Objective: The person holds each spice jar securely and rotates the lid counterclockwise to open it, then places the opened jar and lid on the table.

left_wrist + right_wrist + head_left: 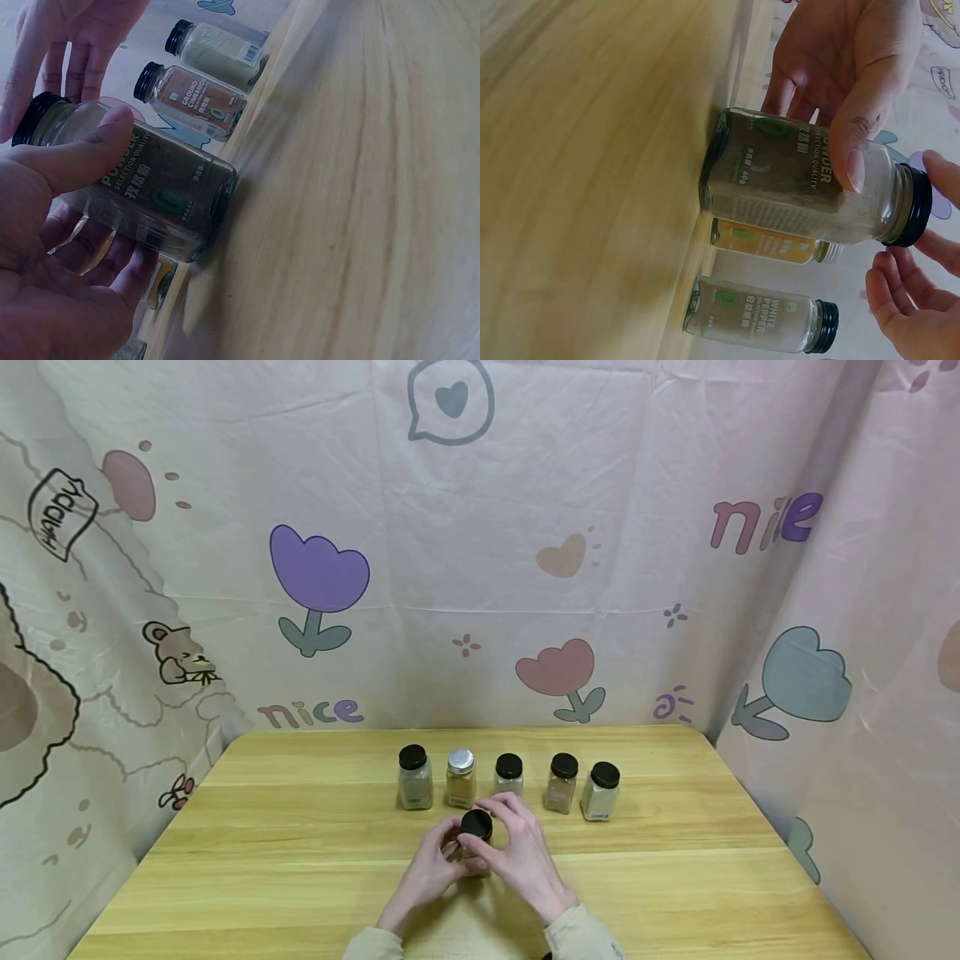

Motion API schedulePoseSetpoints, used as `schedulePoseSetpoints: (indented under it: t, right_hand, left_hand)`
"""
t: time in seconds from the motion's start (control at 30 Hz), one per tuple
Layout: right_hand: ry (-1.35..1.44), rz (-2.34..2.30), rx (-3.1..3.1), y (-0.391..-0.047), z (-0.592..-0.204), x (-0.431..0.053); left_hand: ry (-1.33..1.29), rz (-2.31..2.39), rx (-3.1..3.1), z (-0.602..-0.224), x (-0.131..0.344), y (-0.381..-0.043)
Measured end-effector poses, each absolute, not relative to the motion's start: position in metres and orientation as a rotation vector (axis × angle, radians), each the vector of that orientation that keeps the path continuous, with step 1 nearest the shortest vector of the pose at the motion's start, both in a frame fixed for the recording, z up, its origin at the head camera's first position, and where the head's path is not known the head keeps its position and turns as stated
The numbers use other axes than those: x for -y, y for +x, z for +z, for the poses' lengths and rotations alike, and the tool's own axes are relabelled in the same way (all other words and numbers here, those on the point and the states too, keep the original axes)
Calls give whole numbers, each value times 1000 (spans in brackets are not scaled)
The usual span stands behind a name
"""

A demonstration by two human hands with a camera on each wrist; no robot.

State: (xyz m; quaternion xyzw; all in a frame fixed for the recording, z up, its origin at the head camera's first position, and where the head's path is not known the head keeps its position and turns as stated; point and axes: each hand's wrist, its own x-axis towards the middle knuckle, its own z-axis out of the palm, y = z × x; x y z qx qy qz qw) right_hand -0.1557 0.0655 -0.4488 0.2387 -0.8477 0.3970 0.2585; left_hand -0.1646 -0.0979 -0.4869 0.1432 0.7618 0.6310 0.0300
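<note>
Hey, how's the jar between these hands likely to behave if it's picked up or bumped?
The jar looks like glass, so it should stay stiff but could crack if dropped. Its flat sides probably make it unlikely to roll far. Those smooth walls may feel slippery, though the left hand has a thumb across it.

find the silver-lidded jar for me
In the head view, the silver-lidded jar stands second from the left in the back row, between two black-lidded jars, just beyond the left hand.
</note>
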Motion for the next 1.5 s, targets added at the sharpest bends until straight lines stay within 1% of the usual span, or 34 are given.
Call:
schedulePoseSetpoints:
  t: [0.17,0.43,0.8,1.1,1.5]
  right_hand:
    - [664,1097,2300,-155,-448,-66]
    - [729,1139,2299,-155,-449,-66]
    - [636,1077,2314,-156,-450,-64]
    - [730,1133,2304,-155,-450,-66]
    - [604,985,2333,-156,-452,-63]
  left_hand:
    - [440,1940,-2358,-487,99,-165]
    - [509,1960,-2343,-489,101,-164]
    - [441,1966,-2322,-488,98,-165]
    - [482,1985,-2311,-489,100,-164]
    - [537,2002,-2275,-490,100,-166]
